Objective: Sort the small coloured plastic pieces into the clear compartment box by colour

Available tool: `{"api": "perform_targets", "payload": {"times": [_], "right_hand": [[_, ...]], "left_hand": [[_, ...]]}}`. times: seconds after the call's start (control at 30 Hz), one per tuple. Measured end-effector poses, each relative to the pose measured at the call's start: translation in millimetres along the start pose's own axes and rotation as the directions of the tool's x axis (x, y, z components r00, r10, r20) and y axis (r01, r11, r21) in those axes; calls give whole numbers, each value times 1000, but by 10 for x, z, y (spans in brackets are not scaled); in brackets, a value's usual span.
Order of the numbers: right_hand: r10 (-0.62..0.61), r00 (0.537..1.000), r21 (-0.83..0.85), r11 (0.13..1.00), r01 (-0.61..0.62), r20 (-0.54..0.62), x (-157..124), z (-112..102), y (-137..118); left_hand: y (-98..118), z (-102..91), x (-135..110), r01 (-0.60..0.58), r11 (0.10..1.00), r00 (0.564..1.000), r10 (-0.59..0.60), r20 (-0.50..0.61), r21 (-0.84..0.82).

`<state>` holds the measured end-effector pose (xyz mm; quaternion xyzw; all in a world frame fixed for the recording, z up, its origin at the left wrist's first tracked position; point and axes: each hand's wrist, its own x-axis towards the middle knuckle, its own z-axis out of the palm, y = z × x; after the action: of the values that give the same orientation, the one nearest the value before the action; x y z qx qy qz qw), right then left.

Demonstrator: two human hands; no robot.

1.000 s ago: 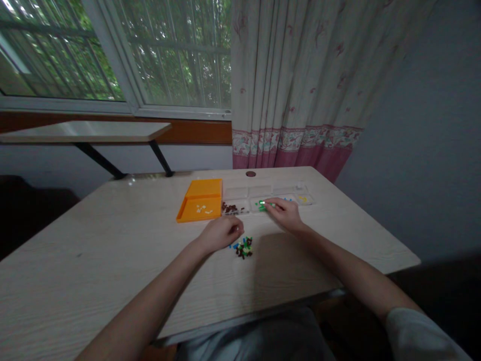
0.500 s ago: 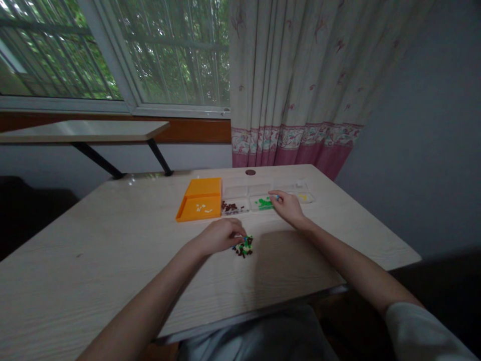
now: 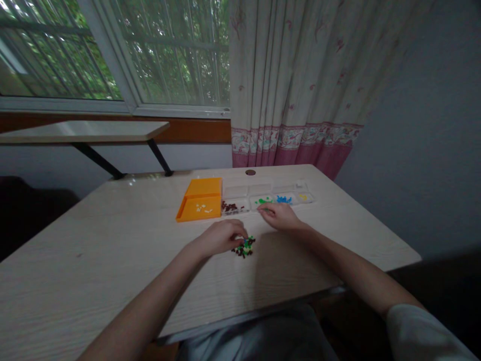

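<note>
My left hand [image 3: 221, 236] rests on the table with its fingers curled, their tips touching a small pile of mixed coloured pieces [image 3: 244, 246]. My right hand [image 3: 278, 216] lies just in front of a clear compartment tray [image 3: 268, 189], fingers bent and pointing left toward the green pieces [image 3: 262, 201]. What its fingertips hold, if anything, is too small to make out. The tray also holds dark brown pieces [image 3: 230, 206], blue pieces [image 3: 284, 199] and yellow pieces [image 3: 302, 197].
An orange lid [image 3: 201, 200] with a few white pieces lies open left of the tray. The wooden table [image 3: 93, 250] ends at the front and right edges. A second table [image 3: 82, 131], a window and a curtain [image 3: 293, 85] stand behind.
My right hand has drawn back from the blue compartment toward me and to the left, now in front of the green one. My left hand has edged onto the mixed pile.
</note>
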<state>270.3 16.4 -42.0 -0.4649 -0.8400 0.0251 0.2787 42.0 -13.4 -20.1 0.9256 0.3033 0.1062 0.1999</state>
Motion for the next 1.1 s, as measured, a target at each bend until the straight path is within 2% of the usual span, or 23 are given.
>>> {"api": "perform_targets", "payload": {"times": [0.17,0.27,0.4,0.5,0.67,0.83,0.93,1.1], "right_hand": [[-194,978,47,981,191,75,-22,-3,-74],[-245,966,62,969,240,78,-46,16,-146],[-248,967,36,968,246,52,-76,71,-224],[-229,973,48,972,228,6,-87,113,-259],[-113,994,108,988,113,-10,-92,140,-301],[-84,996,156,985,80,20,-99,129,-328],[-81,997,163,983,80,0,-94,117,-325],[-112,983,159,978,135,-144,-61,35,-266]], "left_hand": [[-11,29,6,3,999,999,-4,-37,-35],[-31,53,27,17,996,993,-26,-111,-83],[-26,51,62,61,981,968,-104,-230,-186],[-9,37,77,107,968,953,-164,-253,-227],[0,41,85,102,969,942,-167,-292,-226],[5,50,93,107,971,939,-169,-301,-213],[14,5,68,121,970,940,-180,-290,-211],[-16,-96,-17,102,974,986,-126,-108,-200]]}}
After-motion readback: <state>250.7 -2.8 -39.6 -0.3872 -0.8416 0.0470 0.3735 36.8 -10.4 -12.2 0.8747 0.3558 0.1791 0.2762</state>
